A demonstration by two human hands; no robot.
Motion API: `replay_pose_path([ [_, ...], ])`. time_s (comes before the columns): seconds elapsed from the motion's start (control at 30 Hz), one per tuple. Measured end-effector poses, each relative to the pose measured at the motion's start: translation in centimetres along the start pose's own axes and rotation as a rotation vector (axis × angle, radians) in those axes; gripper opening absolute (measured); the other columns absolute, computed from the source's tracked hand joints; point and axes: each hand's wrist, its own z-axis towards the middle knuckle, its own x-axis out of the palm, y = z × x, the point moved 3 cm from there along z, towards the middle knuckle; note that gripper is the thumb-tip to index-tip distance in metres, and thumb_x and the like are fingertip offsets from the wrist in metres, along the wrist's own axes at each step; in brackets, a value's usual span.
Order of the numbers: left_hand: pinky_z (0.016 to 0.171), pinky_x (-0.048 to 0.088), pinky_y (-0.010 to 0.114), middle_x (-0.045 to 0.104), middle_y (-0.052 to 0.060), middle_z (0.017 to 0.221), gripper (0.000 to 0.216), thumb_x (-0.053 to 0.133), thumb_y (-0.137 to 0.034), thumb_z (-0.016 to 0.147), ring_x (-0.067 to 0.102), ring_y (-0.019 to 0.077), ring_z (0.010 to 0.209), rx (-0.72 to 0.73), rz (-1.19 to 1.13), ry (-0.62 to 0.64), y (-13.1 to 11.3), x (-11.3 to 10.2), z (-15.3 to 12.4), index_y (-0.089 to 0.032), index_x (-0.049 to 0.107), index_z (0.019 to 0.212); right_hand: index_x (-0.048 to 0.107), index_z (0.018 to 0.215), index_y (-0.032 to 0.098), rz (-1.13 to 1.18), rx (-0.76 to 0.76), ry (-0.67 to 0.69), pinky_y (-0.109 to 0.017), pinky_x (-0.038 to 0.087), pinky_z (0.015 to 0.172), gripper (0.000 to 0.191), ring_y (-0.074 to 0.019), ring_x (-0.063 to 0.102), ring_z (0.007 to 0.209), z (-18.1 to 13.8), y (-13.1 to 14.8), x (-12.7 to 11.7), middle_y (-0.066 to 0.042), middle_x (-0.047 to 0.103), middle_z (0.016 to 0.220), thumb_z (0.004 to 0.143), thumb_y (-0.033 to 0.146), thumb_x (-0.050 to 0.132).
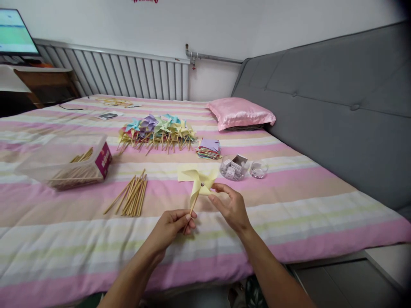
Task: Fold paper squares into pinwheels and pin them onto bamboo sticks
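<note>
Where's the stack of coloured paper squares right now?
In the head view, the paper stack lies near the middle of the picture, just right of the pinwheel heap and left of the round clear tub.

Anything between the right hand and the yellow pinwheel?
Nothing visible. The right hand is at the edge of the yellow pinwheel; contact isn't clear. The left hand holds its stick, below, and the round clear container sits beyond.
</note>
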Motion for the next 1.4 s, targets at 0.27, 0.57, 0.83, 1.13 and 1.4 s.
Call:
replay_pose_path([
  [0.27,0.057,0.035,0.024,0.061,0.002,0.064,0.027,0.067,-0.037,0.069,0.046,0.0099,0.054,0.048,-0.051,-0.014,-0.1,-0.3,0.0,-0.012,0.068,0.079,0.063,0.107,0.018,-0.381,-0.28,0.016,-0.044,0.034,0.094,0.05,-0.0282,0.051,0.108,-1.0,0.8,1.7,-0.012,0.061,0.114,0.07,0.052,0.064],
  [0.57,0.058,0.036,0.023,0.062,0.002,0.067,0.026,0.068,-0.036,0.07,0.046,0.0088,0.054,0.043,-0.129,-0.032,0.2,-0.6,0.0,-0.012,0.068,0.082,0.058,0.116,0.021,-0.186,-0.256,0.117,-0.041,0.037,0.096,0.046,-0.0258,0.05,0.111,-1.0,1.3,1.7,-0.01,0.059,0.119,0.077,0.045,0.059],
  [0.83,0.057,0.035,0.023,0.062,0.002,0.067,0.028,0.068,-0.038,0.069,0.047,0.0089,0.054,0.03,-0.132,-0.032,0.2,-0.4,0.0,-0.013,0.068,0.081,0.06,0.107,0.019,0.056,0.057,0.054,-0.038,0.044,0.085,0.046,-0.0236,0.06,0.093,-0.7,0.2,1.5,-0.009,0.066,0.101,0.067,0.04,0.07],
  [1.13,0.059,0.037,0.023,0.062,0.002,0.068,0.028,0.068,-0.037,0.071,0.048,0.0087,0.055,0.035,-0.126,-0.009,0.4,-0.2,0.1,-0.012,0.068,0.084,0.067,0.078,0.016,0.859,0.548,0.196,-0.024,0.041,0.064,0.026,-0.0107,0.053,0.062,-1.3,-1.3,3.1,0.0,0.058,0.065,0.074,0.042,0.064],
  [1.4,0.062,0.038,0.023,0.061,0.002,0.067,0.027,0.068,-0.035,0.071,0.049,0.0091,0.057,0.035,-0.124,0.023,0.1,0.1,0.0,-0.012,0.068,0.083,0.06,0.06,0.015,0.856,0.575,0.169,-0.022,0.034,0.058,0.021,-0.0088,0.043,0.055,-1.2,-1.6,2.9,0.003,0.052,0.054,0.069,0.032,0.07],
])
